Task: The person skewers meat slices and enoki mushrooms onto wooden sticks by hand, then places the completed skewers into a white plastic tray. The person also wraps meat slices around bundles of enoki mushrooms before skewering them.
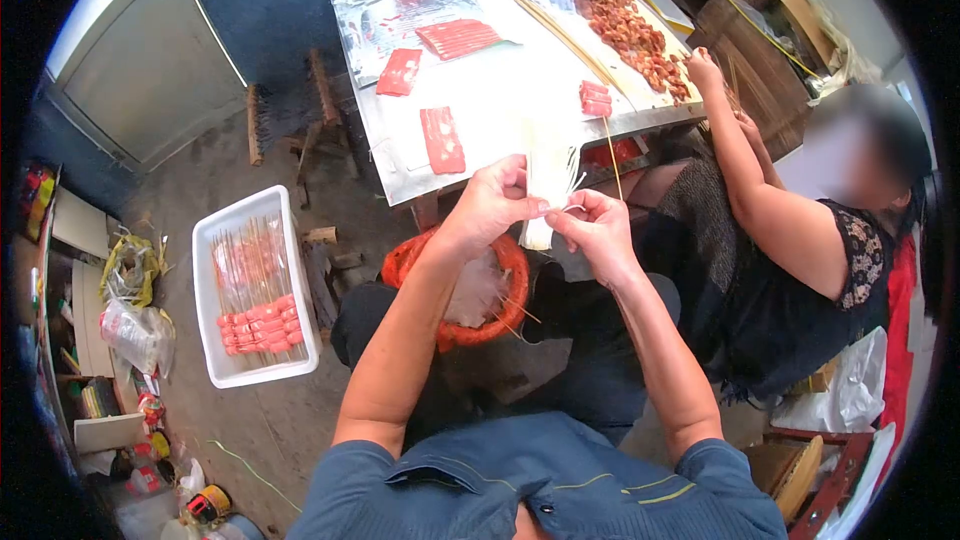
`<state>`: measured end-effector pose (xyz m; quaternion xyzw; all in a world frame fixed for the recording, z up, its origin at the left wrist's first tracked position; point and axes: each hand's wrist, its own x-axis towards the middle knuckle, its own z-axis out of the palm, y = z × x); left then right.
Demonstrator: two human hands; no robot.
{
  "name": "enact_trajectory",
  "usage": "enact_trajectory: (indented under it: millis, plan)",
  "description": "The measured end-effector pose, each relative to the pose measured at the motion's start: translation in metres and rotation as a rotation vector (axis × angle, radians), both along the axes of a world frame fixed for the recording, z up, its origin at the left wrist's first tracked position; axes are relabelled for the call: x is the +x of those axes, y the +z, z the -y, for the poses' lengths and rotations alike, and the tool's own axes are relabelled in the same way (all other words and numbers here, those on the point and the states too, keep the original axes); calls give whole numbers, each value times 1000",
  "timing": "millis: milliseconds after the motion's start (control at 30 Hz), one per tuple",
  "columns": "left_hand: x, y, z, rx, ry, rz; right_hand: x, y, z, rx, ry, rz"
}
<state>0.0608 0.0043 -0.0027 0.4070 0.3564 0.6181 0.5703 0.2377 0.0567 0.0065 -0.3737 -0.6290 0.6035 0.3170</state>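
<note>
My left hand (pixel 492 202) is closed around a pale bundle of thin strands that looks like enoki mushrooms (pixel 548 175), held upright over my lap. The fingers of my right hand (pixel 598 230) are pinched at the bundle's lower right side, where a few loose strands stick out. The bundle's top is washed out against the bright white table (pixel 520 90). Just beyond my right hand, rolled pink meat on a skewer (pixel 595 98) lies at the table edge, its stick hanging down. Flat pink meat slices (pixel 442 140) lie on the table to the left.
A white tub (pixel 207 290) of skewered meat stands on the floor at left. Below my hands is an orange-lined bucket (pixel 516 290). Meat chunks (pixel 630 25) and bare sticks (pixel 570 40) lie at the table's right. A co-worker's arm (pixel 775 215) reaches in there.
</note>
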Motion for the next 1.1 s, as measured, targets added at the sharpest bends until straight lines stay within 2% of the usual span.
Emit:
enact_trajectory:
  millis: [100, 200, 267, 333, 433, 667, 733, 1000, 1100]
  plan:
    - [1, -3, -2, 17, -19, -5, -1, 3, 3, -53, 29, -98]
    - [2, -10, -5, 22, -44, 102, -4, 2, 6, -71, -5, -126]
    - [-1, -15, -8, -30, 67, 124, -5, -2, 3, -17, -4, -173]
    - [-2, -11, -7, -3, 78, 144, -8, 5, 7, -40, -15, -222]
    - [-2, -7, -7, -86, 154, 285, -8, 3, 8, -50, -62, -327]
    - [-12, -8, -8, -53, 177, 269, -6, 7, 13, -48, -144, -469]
    - [-16, -11, -9, -50, 199, 259, 1, 16, 11, -86, -200, -578]
    - [-11, 4, -9, -116, 178, 162, 27, 17, 29, -51, -226, -349]
    - [-10, 12, -24, -120, 145, 171, 38, 10, 42, -72, -129, -319]
